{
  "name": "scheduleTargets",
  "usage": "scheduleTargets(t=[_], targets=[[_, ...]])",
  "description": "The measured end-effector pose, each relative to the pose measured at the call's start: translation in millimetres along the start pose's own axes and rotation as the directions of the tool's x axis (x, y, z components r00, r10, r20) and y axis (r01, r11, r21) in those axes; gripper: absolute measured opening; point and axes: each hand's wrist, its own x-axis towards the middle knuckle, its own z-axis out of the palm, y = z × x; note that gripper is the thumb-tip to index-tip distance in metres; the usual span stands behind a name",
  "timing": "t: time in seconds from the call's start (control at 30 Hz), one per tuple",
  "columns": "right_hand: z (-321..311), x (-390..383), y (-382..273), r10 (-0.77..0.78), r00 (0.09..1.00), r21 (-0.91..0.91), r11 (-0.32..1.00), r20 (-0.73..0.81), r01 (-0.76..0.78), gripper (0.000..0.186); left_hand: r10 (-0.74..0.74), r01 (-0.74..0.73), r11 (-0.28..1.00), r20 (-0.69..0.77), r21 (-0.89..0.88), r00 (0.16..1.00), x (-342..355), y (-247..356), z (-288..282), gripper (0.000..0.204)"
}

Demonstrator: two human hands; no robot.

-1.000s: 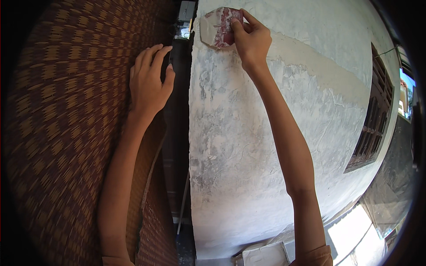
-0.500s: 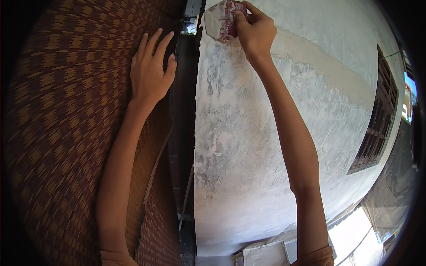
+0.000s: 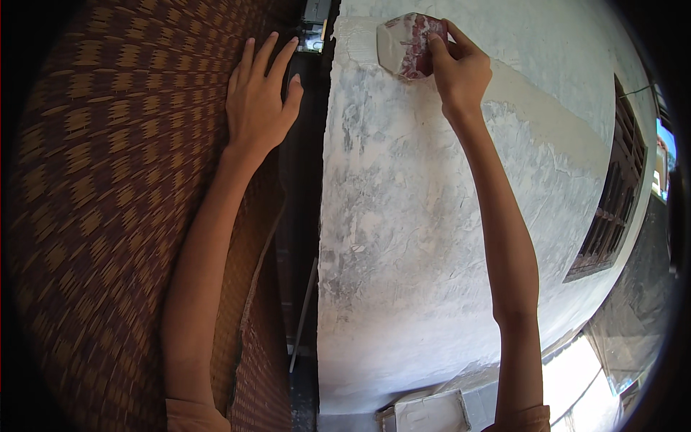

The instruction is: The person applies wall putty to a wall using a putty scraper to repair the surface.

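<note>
My right hand [image 3: 462,75] grips a flat, roughly six-sided piece [image 3: 403,45], cream and worn maroon with white smears, against the upper part of the white wall [image 3: 403,216]. A patch of beige filler [image 3: 356,39] lies just to the left of the piece, and a beige band runs down to the right. My left hand [image 3: 260,101] has its fingers spread, holding nothing, at the edge of a woven brown mat [image 3: 108,180] beside the wall; whether the fingertips touch it is unclear.
A dark narrow gap [image 3: 299,216] separates mat and wall, with a grey box [image 3: 315,13] at its top and a thin pale rod [image 3: 304,317] low down. A barred window [image 3: 604,209] sits at the right. A plaster-smeared tray [image 3: 428,416] lies below the wall.
My right hand and the piece have shifted rightward along the wall, exposing a beige patch. My left hand has moved up, its fingers straightening and spreading.
</note>
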Motion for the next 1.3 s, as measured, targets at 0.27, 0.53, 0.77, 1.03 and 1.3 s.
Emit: scheduleTargets(t=[0.27, 0.53, 0.77, 1.03, 1.3], targets=[[20.6, -10.7, -5.5, 0.003, 1.0, 0.155, 0.988, 0.013, -0.005, 0.045, 0.001, -0.001, 1.0, -0.022, -0.001, 1.0, 2.2, 0.4, 13.7, 0.051], [-30.9, 5.0, 24.2, 0.133, 0.983, 0.25, 0.963, -0.123, -0.099, 0.044, 0.003, -0.002, 1.0, -0.029, 0.013, 1.0, 5.2, -1.7, 17.0, 0.05], [6.9, -10.7, 5.7, 0.054, 0.999, 0.241, 0.969, 0.004, -0.053, 0.046, -0.006, 0.004, 0.999, -0.056, -0.035, 0.998, 8.7, 6.5, 30.2, 0.048], [-62.4, 2.0, 41.0, 0.112, 0.984, 0.284, 0.956, -0.141, -0.068, 0.045, -0.007, 0.004, 0.998, -0.066, -0.057, 0.998, 9.8, 9.8, 35.4, 0.048], [9.1, -7.3, -12.2, 0.095, 0.995, 0.354, 0.931, 0.01, -0.093, 0.042, -0.032, 0.028, 0.997, -0.054, -0.07, 0.998, 11.2, 10.8, 34.6, 0.049]])
